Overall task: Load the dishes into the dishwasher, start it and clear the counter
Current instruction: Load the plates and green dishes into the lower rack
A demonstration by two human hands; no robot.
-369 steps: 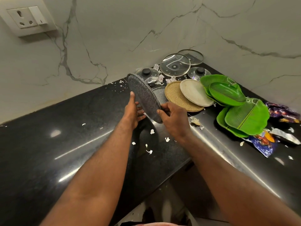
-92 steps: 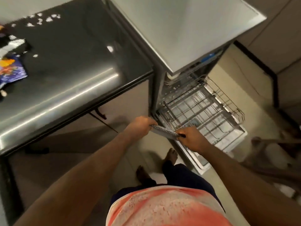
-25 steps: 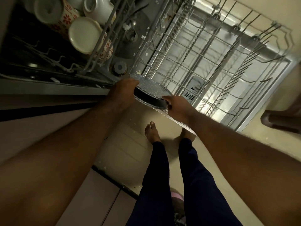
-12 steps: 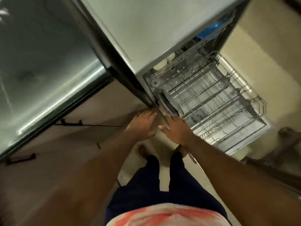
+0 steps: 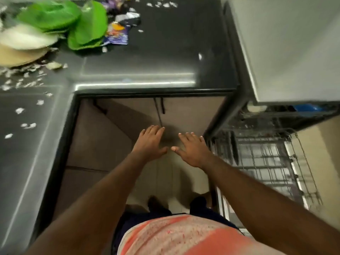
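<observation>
My left hand (image 5: 150,142) and my right hand (image 5: 191,150) hover empty with fingers spread, in front of the cabinet doors below the counter. The dishwasher (image 5: 287,52) stands open at the right with its lower wire rack (image 5: 266,162) pulled out. A dark plate (image 5: 234,148) stands on edge at the rack's left side. On the black counter (image 5: 165,52), at the far left, lie green leaf-shaped plates (image 5: 73,24), a white plate (image 5: 24,37) and a tan plate (image 5: 16,56).
Torn wrappers (image 5: 117,34) and white paper scraps (image 5: 22,83) litter the counter. The counter wraps in an L round my left side. Cabinet doors with dark handles (image 5: 162,107) face me. My feet stand on the beige floor (image 5: 165,181) beside the rack.
The speckled plate has left my hands and stands in the lower rack. Both hands have pulled back from the rack, and my view has turned left toward the counter.
</observation>
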